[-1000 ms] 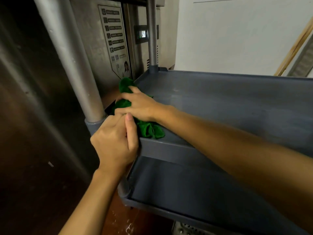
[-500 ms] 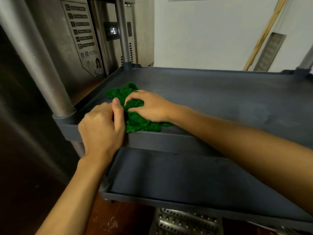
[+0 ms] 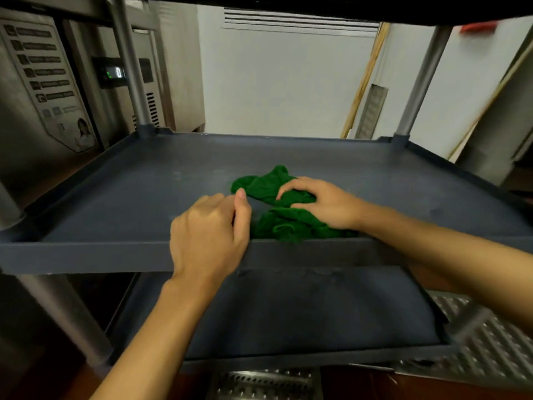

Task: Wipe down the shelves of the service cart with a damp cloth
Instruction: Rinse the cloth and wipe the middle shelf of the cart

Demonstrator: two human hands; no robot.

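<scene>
Plainly, the right hand (image 3: 326, 203) clutched the green cloth (image 3: 288, 223) with curled fingers, while the left hand (image 3: 207, 235) gripped the shelf (image 3: 86, 255) by its front rim, thumb raised.

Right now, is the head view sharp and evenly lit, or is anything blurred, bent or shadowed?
Head view: green cloth fairly sharp; poster at left smeared, text unreadable; cart posts splay from wide-angle distortion; lower shelf dim beneath the middle shelf.

Right hand (image 3: 323, 202) gripping green cloth (image 3: 288, 223) on shelf (image 3: 144, 192), left hand (image 3: 210, 235) gripping rim (image 3: 86, 256)
</scene>
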